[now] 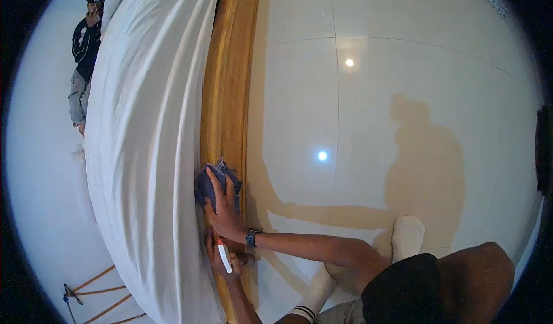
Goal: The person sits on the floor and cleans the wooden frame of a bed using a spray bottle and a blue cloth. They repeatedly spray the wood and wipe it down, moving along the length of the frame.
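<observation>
**Wiping the bed rail, cloth under the flat hand**

Here, nearest me, my left hand (226, 260) has its fingers closed round a small white spray bottle (224, 256) with a red tip, held low against the wooden bed frame (227, 93). Just beyond it my right hand (226, 211), a dark watch (252, 237) at the wrist, lies flat with fingers spread on a blue cloth (203, 185), pressing it to the frame where the wood meets the white sheet (150, 139).

To do this well, I judge the palm should stay flat so the whole cloth bears on the rail, and the strokes should run along the grain. I would keep the cloth's edge off the sheet and point the nozzle at the wood, away from the linen.

I cannot tell whether the wood is wet or already clean; glare and the lens curve hide that. Most of the bottle is buried in my fist, and the cloth's underside is covered. Farther off, the frame's far end bends out of view. Beyond the bed a person (85, 53) in dark top and grey trousers is small and distorted at the rim; what they are doing is unclear.
</observation>
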Demonstrator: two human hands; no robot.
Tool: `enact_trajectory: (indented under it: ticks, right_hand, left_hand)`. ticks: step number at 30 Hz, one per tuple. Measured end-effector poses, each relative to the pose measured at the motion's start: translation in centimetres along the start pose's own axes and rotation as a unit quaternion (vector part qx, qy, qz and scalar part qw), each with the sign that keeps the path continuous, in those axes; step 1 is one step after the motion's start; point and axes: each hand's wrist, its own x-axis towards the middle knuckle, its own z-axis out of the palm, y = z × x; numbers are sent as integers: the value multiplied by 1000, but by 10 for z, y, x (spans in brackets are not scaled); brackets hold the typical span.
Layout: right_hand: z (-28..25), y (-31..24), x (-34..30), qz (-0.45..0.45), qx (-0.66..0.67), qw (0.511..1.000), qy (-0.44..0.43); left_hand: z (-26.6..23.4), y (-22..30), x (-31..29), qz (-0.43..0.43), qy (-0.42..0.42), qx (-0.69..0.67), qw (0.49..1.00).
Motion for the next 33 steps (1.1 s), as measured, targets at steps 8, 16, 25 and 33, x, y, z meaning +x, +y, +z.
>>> enact_trajectory:
  ticks: [8,16,25,33]
  right_hand:
    - [3,-20,110,-44,-15,992,118]
    - [-18,-23,203,-135,-11,977,163]
    - [5,3,124,-58,22,988,145]
    - [6,19,-8,-13,-3,1000,4]
  left_hand:
    - [-15,-25,-16,-51,16,-44,998]
    - [-13,37,11,73,4,52,996]
    - [-10,33,2,-86,0,-66,994]
    - [-17,18,-6,42,-11,66,997]
